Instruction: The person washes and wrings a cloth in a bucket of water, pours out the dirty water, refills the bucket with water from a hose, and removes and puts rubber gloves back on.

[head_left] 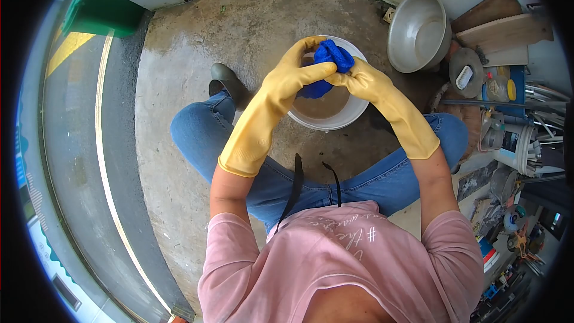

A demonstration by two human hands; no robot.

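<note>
A bunched blue cloth [335, 57] is held between both hands above a white bucket [327, 124]. Murky brownish water [323, 107] shows inside the bucket. My left hand [302, 69], in a long yellow rubber glove, grips the cloth from the left with the thumb across its front. My right hand [362, 78], gloved the same way, closes on the cloth's lower right side. Part of the cloth hangs down behind the left thumb, over the bucket. Some fingertips are hidden behind the cloth.
A large metal basin [420, 31] leans by the wall at the upper right. Wooden boards [502, 33], a scrub brush [464, 78] and cluttered tools crowd the right side. A green bin [98, 12] stands at the upper left. Wet concrete floor [179, 78] surrounds the bucket.
</note>
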